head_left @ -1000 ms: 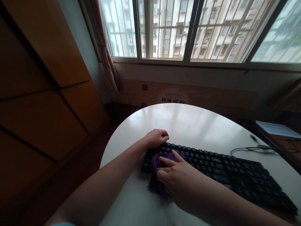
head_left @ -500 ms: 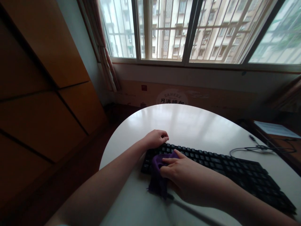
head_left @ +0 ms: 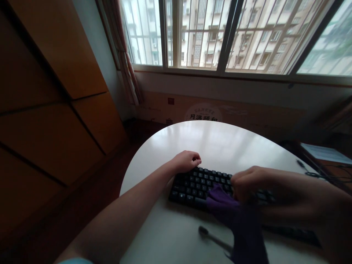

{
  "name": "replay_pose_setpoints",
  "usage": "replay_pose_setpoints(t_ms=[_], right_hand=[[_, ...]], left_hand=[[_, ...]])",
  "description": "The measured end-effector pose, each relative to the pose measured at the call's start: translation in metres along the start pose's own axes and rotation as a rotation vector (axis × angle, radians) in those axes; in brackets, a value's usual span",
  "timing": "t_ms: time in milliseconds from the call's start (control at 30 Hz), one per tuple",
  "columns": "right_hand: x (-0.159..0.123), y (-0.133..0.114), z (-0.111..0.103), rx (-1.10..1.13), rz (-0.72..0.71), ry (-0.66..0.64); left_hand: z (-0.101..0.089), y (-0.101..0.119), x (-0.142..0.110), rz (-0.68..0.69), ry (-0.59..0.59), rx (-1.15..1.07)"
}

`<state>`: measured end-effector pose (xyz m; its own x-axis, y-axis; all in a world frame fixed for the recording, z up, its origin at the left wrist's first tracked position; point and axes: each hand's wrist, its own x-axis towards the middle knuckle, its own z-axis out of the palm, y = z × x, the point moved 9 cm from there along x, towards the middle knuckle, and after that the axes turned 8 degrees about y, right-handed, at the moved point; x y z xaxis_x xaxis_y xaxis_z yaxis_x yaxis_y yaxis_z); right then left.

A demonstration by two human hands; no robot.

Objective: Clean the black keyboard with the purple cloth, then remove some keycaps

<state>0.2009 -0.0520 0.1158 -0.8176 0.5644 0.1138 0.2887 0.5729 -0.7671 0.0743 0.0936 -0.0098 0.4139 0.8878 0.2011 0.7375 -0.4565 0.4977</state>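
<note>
A black keyboard [head_left: 189, 189] lies on the white table. My left hand [head_left: 188, 161] is at its far left corner, fingers curled against the edge. My right hand [head_left: 247, 183], blurred by motion, is closed on a purple cloth [head_left: 224, 201] above the middle of the keyboard. The cloth hangs down toward me past the near edge, and its lower part is smeared. My right hand and forearm hide much of the keyboard's right side. A thin brush with a dark head [head_left: 216, 238] lies in front of the keyboard, its far end behind the cloth.
The white table [head_left: 154, 161] has a rounded far edge. A black cable [head_left: 310, 172] lies at its right. Beyond stands a brown surface with a paper sheet [head_left: 327, 152]. Wooden cabinets [head_left: 90, 117] are at left, a barred window [head_left: 203, 36] ahead.
My right hand has lifted the purple cloth off the keyboard's left keys and moved right with it, uncovering those keys and the brush. My left hand stays at the corner.
</note>
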Motion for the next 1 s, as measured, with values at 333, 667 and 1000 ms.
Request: replay_pose_setpoints(t_ms=[333,667,1000], right_hand=[[0.052,0.049,0.065,-0.294,0.094,0.093],[0.052,0.042,0.084,-0.628,-0.103,0.061],[0.058,0.049,0.1,-0.752,0.111,0.174]], left_hand=[[-0.002,0.003,-0.002,0.005,-0.001,-0.006],[-0.003,0.005,-0.002,-0.003,-0.003,0.001],[-0.001,0.003,-0.001,-0.014,-0.006,0.005]])
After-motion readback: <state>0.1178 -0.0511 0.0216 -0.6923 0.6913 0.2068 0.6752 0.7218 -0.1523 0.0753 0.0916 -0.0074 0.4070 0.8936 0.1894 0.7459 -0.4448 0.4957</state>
